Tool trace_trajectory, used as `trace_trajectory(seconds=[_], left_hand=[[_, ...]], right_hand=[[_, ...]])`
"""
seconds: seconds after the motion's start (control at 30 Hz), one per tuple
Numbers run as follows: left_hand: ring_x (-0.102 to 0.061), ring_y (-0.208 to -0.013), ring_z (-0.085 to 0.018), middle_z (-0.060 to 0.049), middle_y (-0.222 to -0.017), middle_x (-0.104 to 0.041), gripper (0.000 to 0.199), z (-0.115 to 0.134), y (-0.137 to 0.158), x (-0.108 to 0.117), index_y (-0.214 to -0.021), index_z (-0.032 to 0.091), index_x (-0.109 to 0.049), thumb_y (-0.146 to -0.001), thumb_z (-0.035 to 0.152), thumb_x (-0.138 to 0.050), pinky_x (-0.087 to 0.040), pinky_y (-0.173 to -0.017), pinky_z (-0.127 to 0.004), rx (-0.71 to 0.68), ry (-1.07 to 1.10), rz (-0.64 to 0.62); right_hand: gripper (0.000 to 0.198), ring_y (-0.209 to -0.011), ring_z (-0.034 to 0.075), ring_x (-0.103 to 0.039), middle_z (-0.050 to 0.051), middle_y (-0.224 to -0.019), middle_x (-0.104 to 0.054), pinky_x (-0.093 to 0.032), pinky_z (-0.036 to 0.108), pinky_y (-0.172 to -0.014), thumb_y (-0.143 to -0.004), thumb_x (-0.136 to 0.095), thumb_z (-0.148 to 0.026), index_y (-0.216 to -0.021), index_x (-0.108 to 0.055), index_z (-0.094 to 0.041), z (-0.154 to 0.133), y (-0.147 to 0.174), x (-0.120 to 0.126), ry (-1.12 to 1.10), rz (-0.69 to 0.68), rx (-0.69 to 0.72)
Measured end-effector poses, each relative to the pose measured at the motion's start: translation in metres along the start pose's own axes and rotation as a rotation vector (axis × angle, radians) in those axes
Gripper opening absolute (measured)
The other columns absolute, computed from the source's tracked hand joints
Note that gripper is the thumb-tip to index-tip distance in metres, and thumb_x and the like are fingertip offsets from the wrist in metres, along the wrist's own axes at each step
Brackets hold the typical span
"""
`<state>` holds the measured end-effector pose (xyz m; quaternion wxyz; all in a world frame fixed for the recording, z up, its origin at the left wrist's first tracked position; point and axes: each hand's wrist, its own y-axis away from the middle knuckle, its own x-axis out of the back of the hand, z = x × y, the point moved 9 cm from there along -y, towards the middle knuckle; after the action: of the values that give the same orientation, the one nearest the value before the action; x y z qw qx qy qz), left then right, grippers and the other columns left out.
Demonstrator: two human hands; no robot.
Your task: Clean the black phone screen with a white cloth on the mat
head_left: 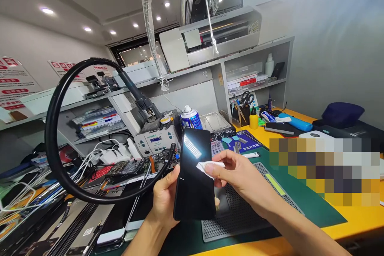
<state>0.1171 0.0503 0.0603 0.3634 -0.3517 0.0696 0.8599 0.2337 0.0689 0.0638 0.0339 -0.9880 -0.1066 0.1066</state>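
My left hand (164, 192) is closed around the lower left side of a black smartphone (195, 196), holding it upright with its dark screen toward me. A bright lamp reflection shows on the upper part of the glass. Between the thumb and fingers of my right hand (232, 170) is a crumpled white wipe (210, 167), which lies against the right side of the screen. Below the phone a grey perforated mat (222, 226) rests on a green work mat (312, 208).
A hot-air station (157, 138) with a looping black hose (49, 128) stands at the left back, beside a blue spray can (191, 119). Several phones and screens (115, 218) crowd the left. A yellow bottle (253, 120) and blue tool (295, 122) are at the right back.
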Motion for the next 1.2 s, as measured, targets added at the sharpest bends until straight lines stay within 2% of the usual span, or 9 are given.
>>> trace_trajectory(seconds=[0.13, 0.23, 0.4, 0.6, 0.73, 0.83, 0.93, 1.07, 1.2], left_hand=[[-0.072, -0.093, -0.033, -0.022, -0.113, -0.073, 0.06, -0.002, -0.003, 0.004, -0.13, 0.008, -0.066, -0.099, 0.055, -0.045, -0.054, -0.08, -0.042, -0.017, -0.007, 0.012], [-0.07, -0.094, -0.03, -0.024, -0.122, -0.069, 0.064, -0.001, -0.007, 0.005, -0.129, 0.004, -0.065, -0.1, 0.056, -0.04, -0.056, -0.078, -0.039, -0.043, 0.015, 0.045], [-0.07, -0.092, -0.029, -0.022, -0.116, -0.071, 0.066, -0.003, -0.008, 0.004, -0.126, 0.002, -0.066, -0.1, 0.055, -0.038, -0.057, -0.076, -0.039, -0.039, 0.02, 0.056], [-0.074, -0.08, -0.028, -0.022, -0.096, -0.076, 0.067, -0.004, -0.004, 0.004, -0.118, 0.001, -0.07, -0.1, 0.057, -0.039, -0.057, -0.075, -0.037, -0.032, 0.02, 0.041], [-0.073, -0.083, -0.028, -0.02, -0.102, -0.076, 0.064, -0.005, -0.004, 0.002, -0.118, 0.003, -0.071, -0.098, 0.057, -0.044, -0.058, -0.07, -0.037, -0.024, 0.032, 0.021], [-0.074, -0.078, -0.028, -0.02, -0.094, -0.077, 0.067, -0.008, -0.003, 0.001, -0.115, 0.0, -0.072, -0.097, 0.059, -0.044, -0.057, -0.069, -0.036, -0.002, 0.032, -0.003], [-0.074, -0.075, -0.028, -0.022, -0.091, -0.076, 0.072, -0.008, -0.002, -0.001, -0.115, -0.002, -0.071, -0.098, 0.061, -0.041, -0.057, -0.069, -0.034, 0.014, 0.022, -0.029], [-0.073, -0.073, -0.027, -0.023, -0.104, -0.073, 0.073, -0.008, -0.003, -0.006, -0.121, -0.003, -0.068, -0.098, 0.06, -0.04, -0.057, -0.066, -0.033, 0.001, 0.018, -0.084], [-0.073, -0.079, -0.029, -0.025, -0.111, -0.071, 0.072, -0.009, -0.002, -0.002, -0.124, -0.003, -0.066, -0.098, 0.059, -0.041, -0.057, -0.067, -0.033, 0.0, 0.035, -0.093]], right_hand=[[0.039, -0.059, 0.015, -0.061, 0.001, -0.077, -0.067, -0.045, 0.029, -0.059, -0.077, -0.08, -0.051, -0.092, -0.066, -0.018, -0.012, -0.013, 0.003, 0.017, 0.017, 0.026], [0.039, -0.06, 0.015, -0.061, 0.002, -0.078, -0.068, -0.046, 0.029, -0.059, -0.077, -0.08, -0.052, -0.087, -0.067, -0.017, -0.019, -0.024, 0.006, 0.036, 0.056, 0.05], [0.04, -0.067, 0.015, -0.061, 0.002, -0.08, -0.067, -0.045, 0.027, -0.06, -0.079, -0.078, -0.054, -0.088, -0.067, -0.016, -0.022, -0.029, 0.008, 0.049, 0.102, 0.063], [0.04, -0.059, 0.017, -0.062, 0.001, -0.073, -0.067, -0.046, 0.03, -0.059, -0.081, -0.076, -0.053, -0.097, -0.064, -0.018, -0.013, -0.001, -0.014, 0.043, -0.033, 0.004], [0.034, -0.061, 0.017, -0.063, 0.0, -0.074, -0.068, -0.046, 0.03, -0.065, -0.082, -0.078, -0.043, -0.096, -0.059, -0.019, -0.008, 0.017, -0.026, 0.031, -0.131, 0.012], [0.029, -0.058, 0.017, -0.063, -0.001, -0.068, -0.067, -0.045, 0.03, -0.063, -0.085, -0.076, -0.041, -0.094, -0.057, -0.02, -0.011, 0.02, -0.026, 0.008, -0.144, 0.046], [0.029, -0.058, 0.017, -0.063, -0.002, -0.067, -0.066, -0.045, 0.029, -0.063, -0.085, -0.076, -0.043, -0.093, -0.06, -0.021, -0.019, 0.013, -0.015, -0.02, -0.052, 0.083], [0.036, -0.072, 0.017, -0.062, 0.001, -0.082, -0.067, -0.045, 0.027, -0.064, -0.077, -0.082, -0.048, -0.089, -0.065, -0.019, -0.03, -0.003, 0.006, -0.033, 0.094, 0.132], [0.04, -0.084, 0.019, -0.063, 0.005, -0.094, -0.068, -0.045, 0.026, -0.064, -0.08, -0.077, -0.054, -0.093, -0.068, -0.017, -0.029, -0.014, 0.011, -0.055, 0.131, 0.135]])
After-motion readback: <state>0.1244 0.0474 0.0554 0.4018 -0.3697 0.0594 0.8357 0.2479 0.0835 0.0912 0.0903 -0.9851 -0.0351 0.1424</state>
